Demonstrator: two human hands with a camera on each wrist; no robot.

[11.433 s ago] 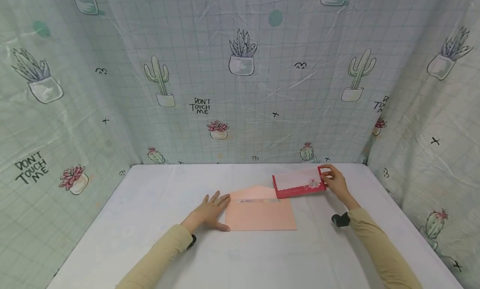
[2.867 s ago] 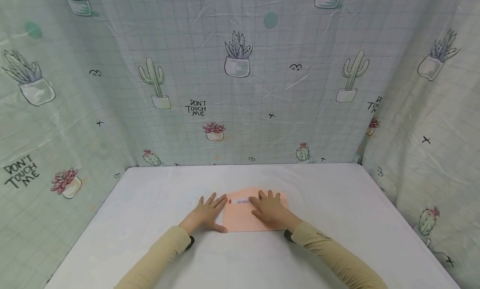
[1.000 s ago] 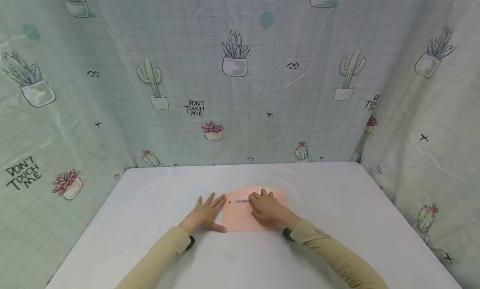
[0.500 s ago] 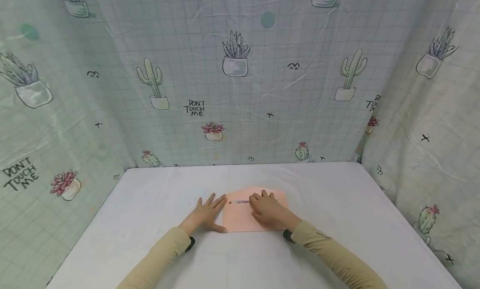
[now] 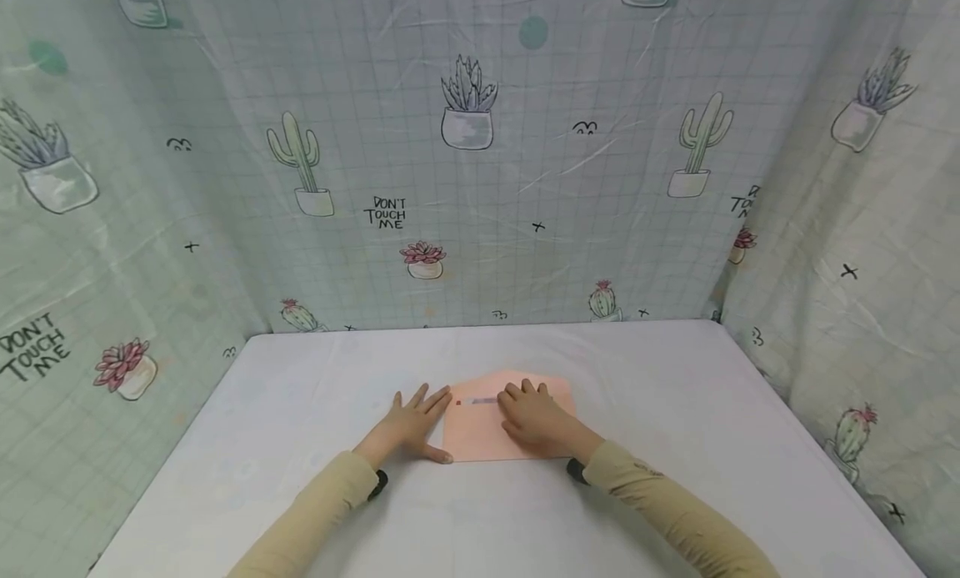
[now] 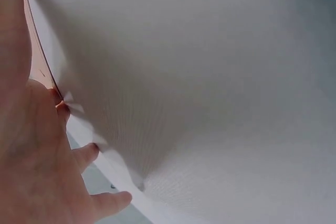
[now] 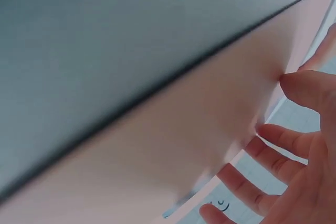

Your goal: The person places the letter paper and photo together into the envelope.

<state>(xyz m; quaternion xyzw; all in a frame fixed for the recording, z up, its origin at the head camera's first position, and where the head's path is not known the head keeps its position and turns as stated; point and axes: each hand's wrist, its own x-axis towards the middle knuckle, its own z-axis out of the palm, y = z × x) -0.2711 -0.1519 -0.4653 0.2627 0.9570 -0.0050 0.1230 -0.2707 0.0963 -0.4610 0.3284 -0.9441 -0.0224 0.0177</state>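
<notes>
A peach envelope (image 5: 476, 436) lies flat on the white table, its pointed flap (image 5: 517, 378) opened out toward the back. Across its mouth a thin strip of a card (image 5: 484, 401) shows, with a small red spot at the left end; the rest of the card is hidden inside. My left hand (image 5: 408, 424) is spread flat at the envelope's left edge, thumb and fingertips touching it. Over the envelope's right half, my right hand (image 5: 534, 415) presses with bent fingertips near the mouth. In the right wrist view, its thumb (image 7: 299, 87) touches the peach paper.
The white table (image 5: 315, 394) extends around the envelope on every side. Behind it and along both sides hangs a cloth (image 5: 360, 128) printed with cactus pots. Dark wrist cameras (image 5: 576, 471) sit by the sleeve cuffs.
Earlier, the right hand held a red-bordered card over the envelope's right corner; now the card is inside, only a strip showing. Over the last second, both hands stay nearly still.
</notes>
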